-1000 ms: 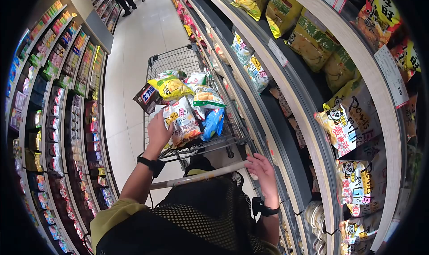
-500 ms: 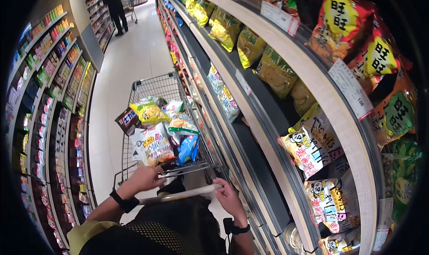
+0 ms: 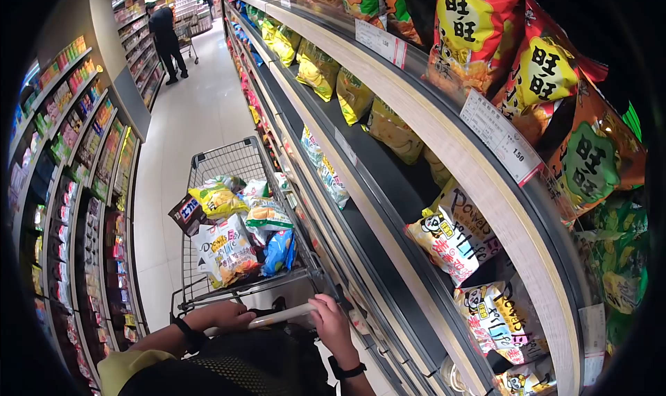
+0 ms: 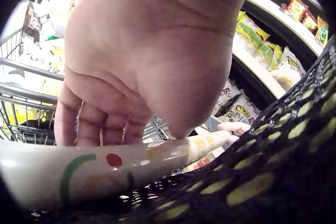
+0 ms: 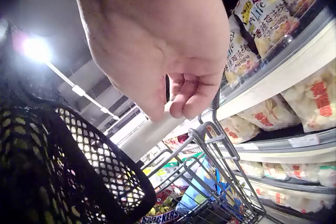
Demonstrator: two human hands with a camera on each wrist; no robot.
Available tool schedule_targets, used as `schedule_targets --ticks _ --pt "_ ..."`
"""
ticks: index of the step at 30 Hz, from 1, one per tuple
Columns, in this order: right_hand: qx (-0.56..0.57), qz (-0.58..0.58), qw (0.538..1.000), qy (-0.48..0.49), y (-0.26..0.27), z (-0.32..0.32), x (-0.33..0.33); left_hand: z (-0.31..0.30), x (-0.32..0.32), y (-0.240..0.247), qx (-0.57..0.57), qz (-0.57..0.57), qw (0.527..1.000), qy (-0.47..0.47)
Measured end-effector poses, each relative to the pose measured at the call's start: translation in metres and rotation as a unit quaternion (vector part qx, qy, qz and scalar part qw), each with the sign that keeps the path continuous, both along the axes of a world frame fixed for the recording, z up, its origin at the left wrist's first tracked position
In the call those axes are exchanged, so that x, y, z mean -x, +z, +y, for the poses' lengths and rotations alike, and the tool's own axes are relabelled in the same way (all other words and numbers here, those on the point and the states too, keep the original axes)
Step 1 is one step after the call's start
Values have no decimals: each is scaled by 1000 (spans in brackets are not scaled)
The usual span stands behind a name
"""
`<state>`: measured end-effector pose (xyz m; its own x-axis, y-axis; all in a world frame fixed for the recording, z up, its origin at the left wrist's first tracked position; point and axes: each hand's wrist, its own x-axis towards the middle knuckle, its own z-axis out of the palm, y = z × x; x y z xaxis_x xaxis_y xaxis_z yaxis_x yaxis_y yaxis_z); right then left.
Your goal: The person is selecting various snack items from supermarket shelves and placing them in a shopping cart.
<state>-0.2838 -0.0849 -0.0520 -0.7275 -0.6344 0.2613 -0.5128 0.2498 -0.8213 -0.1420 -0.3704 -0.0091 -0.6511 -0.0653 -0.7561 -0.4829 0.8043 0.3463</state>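
Observation:
A metal shopping cart (image 3: 223, 153) stands before the person, its pale handle (image 3: 283, 316) running crosswise close to the body. At the handle's right end, the right hand (image 3: 334, 324) grips the bar, fingers curled and thumb opposite in the right wrist view. Toward its left part lies the left hand (image 3: 225, 315); the left wrist view shows its fingers (image 4: 90, 124) reaching down loosely behind the bar, fingertips hidden. Inside the cart are a white snack bag (image 3: 227, 249), a yellow bag (image 3: 218, 200), a green-and-white bag (image 3: 269, 214), a blue bag (image 3: 279, 252) and a dark brown packet (image 3: 187, 214).
Close on the right runs a curved shelf (image 3: 444, 112) with red snack bags (image 3: 466, 25) and white panda-print bags (image 3: 451, 240). More stocked shelves (image 3: 83, 153) line the left. Tiled floor (image 3: 170, 118) leads ahead to a person in dark clothes (image 3: 165, 42) beside another cart.
The left hand has drawn back from the white bag in the cart to the handle. The right hand's fingers have closed round the handle's end. The view has turned toward the right shelf.

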Motion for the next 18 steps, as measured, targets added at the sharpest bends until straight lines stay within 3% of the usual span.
schedule_targets --ticks 5,8,17,18 --pt "-3 46 999 -10 -7 -7 1 -12 -2 -9 -34 -26 999 17" --pt "-42 -27 999 -3 -5 -14 0 -30 -7 -35 -60 -20 998 7" --pt "-112 31 993 5 8 -61 2 -76 -55 -5 -69 11 997 -16" --pt "-120 21 993 9 12 -66 0 -93 -74 -45 -49 14 999 6"
